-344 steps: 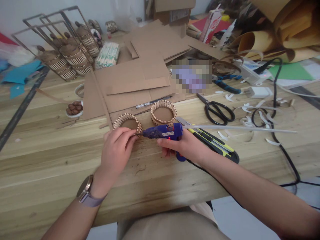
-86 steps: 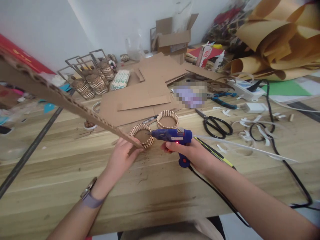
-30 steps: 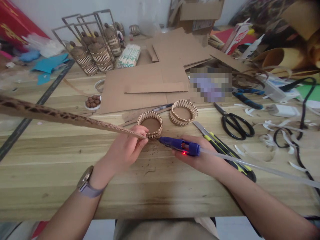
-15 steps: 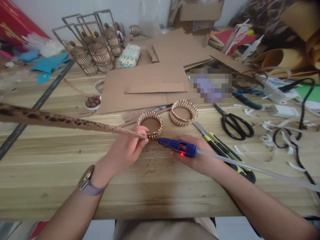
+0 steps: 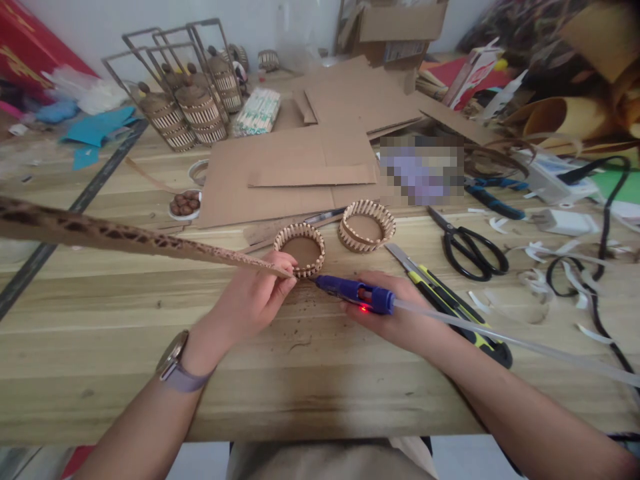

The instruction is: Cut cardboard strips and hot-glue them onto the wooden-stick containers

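My left hand (image 5: 255,290) pinches the tip of a long cardboard strip (image 5: 135,241), whose corrugated edge faces up and which runs off to the left. Its fingers lie against a round basket-like ring (image 5: 300,248) of short wooden sticks with a cardboard floor. In my right hand (image 5: 385,313) is a blue hot glue gun (image 5: 353,293), red light lit, a clear glue stick (image 5: 475,328) trailing from its back. The nozzle points left, close to the strip's tip; whether they touch I cannot tell. A second stick ring (image 5: 367,227) stands to the right.
A utility knife (image 5: 445,300) lies beside my right forearm, with black scissors (image 5: 473,250) beyond it. Cardboard sheets (image 5: 280,153), a bowl of brown balls (image 5: 185,204) and several stick lanterns (image 5: 203,110) stand farther back. Pliers (image 5: 493,200) and a black cable (image 5: 595,300) are at the right.
The cardboard strip's left end has risen very slightly. Both hands, the glue gun and the rings stay practically where they were.
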`<state>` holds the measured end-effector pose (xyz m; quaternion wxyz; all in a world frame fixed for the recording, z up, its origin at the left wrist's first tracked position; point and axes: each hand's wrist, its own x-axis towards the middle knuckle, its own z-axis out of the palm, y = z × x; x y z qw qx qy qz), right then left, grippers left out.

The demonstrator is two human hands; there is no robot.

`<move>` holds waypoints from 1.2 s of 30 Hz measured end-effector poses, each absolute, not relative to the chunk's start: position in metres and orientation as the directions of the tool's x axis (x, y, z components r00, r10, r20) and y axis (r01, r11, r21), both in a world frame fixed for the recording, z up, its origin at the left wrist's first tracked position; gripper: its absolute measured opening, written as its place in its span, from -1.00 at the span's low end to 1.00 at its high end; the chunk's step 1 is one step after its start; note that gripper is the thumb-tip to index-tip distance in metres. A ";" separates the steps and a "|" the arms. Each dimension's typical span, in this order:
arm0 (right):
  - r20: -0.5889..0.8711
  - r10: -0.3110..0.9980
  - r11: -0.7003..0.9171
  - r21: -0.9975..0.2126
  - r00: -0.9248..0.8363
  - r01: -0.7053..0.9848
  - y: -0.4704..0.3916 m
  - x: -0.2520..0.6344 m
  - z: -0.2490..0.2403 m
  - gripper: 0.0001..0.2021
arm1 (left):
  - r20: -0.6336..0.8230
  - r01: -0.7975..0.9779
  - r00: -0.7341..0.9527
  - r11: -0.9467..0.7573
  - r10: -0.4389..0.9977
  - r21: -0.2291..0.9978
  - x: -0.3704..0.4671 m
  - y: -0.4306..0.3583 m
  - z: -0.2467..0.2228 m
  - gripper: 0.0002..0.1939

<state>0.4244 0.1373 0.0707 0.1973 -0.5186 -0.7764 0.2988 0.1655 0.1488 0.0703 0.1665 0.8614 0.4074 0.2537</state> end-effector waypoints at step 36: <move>0.030 0.925 0.311 -0.631 -0.379 0.711 0.137 0.423 0.071 -0.81 | 0.280 0.652 0.501 -0.570 0.819 0.499 0.167 0.150 0.066 -0.85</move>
